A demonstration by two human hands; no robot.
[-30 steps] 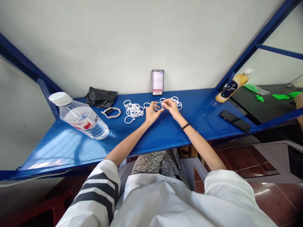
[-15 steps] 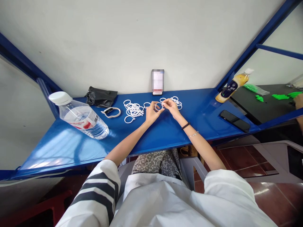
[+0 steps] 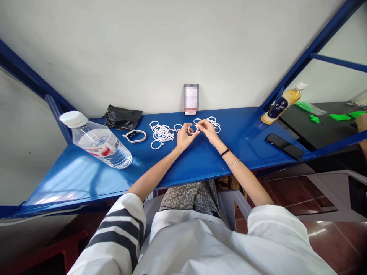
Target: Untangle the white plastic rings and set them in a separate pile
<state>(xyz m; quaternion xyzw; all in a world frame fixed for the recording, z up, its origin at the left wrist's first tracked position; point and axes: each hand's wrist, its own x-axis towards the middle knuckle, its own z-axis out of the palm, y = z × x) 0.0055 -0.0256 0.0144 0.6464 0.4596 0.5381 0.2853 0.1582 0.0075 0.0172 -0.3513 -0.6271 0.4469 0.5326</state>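
Note:
Between my two hands a white plastic ring [image 3: 192,125] is held just above the table. My left hand [image 3: 185,138] curls around its left side, thumb and fingers closed on it. Fingertips of my right hand [image 3: 208,128] pinch the ring's right edge; the small part under them is mostly hidden. To the left lies a loose pile of similar white rings [image 3: 162,133], and a single ring [image 3: 177,126] sits beside my left hand. Several more rings [image 3: 213,123] lie just beyond my right hand, partly covered by it.
A phone [image 3: 191,100] leans upright against the wall. On the blue table [image 3: 160,168] are a water bottle [image 3: 100,143], a black plastic bag [image 3: 123,117], a wristband [image 3: 136,136], a drink bottle [image 3: 282,105] and a dark phone [image 3: 283,146]. Green pieces [image 3: 340,117] lie on another surface at right.

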